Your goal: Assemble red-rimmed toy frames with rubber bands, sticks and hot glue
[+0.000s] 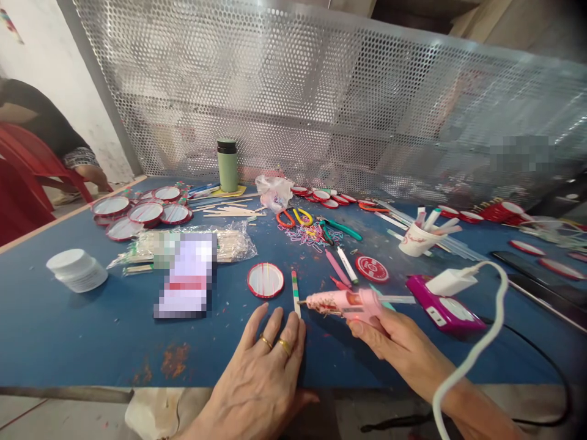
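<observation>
Blue table (68,342) under the head camera, metal screen (321,110) behind: the left hand (261,373) lies flat, grip spread, fingertips (298,321) beside a striped stick (296,292). The right hand (389,342) has its grip wrapped round a pink glue gun (348,302), nozzle near that stick; hot glue could burn those close fingers.

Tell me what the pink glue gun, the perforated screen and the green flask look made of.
Glue gun: pink plastic by its look, smooth moulded shell. Screen: likely sheet metal, silvery, punched with even round holes. Flask: matte green body, coated metal or plastic, unclear; black cap looks plastic.
</observation>
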{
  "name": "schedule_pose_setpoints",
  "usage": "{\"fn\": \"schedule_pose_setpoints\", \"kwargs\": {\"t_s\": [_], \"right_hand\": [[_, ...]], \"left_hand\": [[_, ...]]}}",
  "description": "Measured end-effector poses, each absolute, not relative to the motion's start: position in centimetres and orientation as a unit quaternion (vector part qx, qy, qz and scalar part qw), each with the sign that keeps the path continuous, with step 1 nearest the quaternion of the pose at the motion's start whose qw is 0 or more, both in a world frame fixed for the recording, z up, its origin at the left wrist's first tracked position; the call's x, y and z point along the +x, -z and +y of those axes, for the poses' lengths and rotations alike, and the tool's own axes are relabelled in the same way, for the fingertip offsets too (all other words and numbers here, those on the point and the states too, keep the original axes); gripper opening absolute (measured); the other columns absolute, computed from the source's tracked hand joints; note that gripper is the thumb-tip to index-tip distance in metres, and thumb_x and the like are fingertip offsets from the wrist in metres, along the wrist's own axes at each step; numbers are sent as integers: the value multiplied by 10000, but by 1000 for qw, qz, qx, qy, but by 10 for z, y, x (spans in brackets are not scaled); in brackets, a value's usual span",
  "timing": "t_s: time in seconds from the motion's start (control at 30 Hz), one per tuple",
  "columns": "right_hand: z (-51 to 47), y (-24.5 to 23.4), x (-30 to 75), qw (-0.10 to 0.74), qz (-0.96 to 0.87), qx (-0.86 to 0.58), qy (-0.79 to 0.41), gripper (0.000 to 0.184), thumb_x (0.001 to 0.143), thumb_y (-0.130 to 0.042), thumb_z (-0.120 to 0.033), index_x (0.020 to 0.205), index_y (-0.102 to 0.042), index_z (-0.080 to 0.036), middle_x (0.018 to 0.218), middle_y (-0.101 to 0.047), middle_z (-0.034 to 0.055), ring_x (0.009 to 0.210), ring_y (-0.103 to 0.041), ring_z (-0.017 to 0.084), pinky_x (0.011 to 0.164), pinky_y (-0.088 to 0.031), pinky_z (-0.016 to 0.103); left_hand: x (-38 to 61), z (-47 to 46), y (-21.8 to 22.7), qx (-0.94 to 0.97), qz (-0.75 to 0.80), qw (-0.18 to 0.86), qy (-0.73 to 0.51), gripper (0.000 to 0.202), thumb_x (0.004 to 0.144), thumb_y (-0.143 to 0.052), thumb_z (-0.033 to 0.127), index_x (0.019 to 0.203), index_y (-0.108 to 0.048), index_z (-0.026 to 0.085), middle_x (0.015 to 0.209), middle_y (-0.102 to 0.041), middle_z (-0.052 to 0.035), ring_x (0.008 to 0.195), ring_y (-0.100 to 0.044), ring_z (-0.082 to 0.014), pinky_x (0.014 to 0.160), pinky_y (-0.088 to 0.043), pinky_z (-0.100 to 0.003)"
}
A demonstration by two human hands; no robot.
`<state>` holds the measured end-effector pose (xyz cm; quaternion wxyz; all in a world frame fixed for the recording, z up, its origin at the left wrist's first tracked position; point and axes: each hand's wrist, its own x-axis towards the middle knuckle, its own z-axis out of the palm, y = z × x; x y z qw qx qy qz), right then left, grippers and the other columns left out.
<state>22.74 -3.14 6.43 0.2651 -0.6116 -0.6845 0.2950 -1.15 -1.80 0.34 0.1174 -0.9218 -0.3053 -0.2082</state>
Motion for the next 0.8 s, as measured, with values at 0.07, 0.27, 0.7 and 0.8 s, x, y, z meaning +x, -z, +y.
{"fn": "schedule_pose_setpoints", "kwargs": {"t_s": [0.07, 0.27, 0.7, 0.8], "right_hand": [[-32, -61, 229, 271, -669, -630, -286, 448, 893, -537, -558, 1133, -715, -225, 1110, -744, 71, 991, -712, 272, 955, -540, 379], [-34, -56, 230, 292, -654, -641, -277, 390, 873, -573, -547, 1026, -729, -224, 1050, -762, 65, 954, -721, 273, 919, -558, 376], [-35, -63, 226, 290, -663, -633, -275, 389, 866, -568, -556, 1029, -758, -259, 1043, -764, 51, 961, -719, 290, 896, -569, 386], [-35, -63, 225, 299, -670, -624, -269, 396, 867, -570, -546, 1091, -742, -269, 1036, -765, 37, 987, -711, 277, 890, -569, 363]], "left_hand": [[-12, -18, -3, -921, -307, 118, 208, 672, 928, -407, 601, 1357, -511, 95, 1356, -567, -135, 1216, -507, -316, 1065, -264, -499], [-12, -19, -4, -922, -308, 113, 204, 672, 931, -396, 603, 1367, -502, 103, 1365, -560, -135, 1221, -505, -313, 1070, -268, -498], [-13, -19, -5, -924, -315, 95, 196, 672, 937, -383, 599, 1377, -490, 102, 1379, -547, -132, 1232, -494, -314, 1072, -277, -502], [-13, -19, -6, -923, -315, 94, 201, 680, 931, -393, 605, 1368, -498, 95, 1370, -555, -129, 1225, -498, -315, 1068, -277, -498]]}}
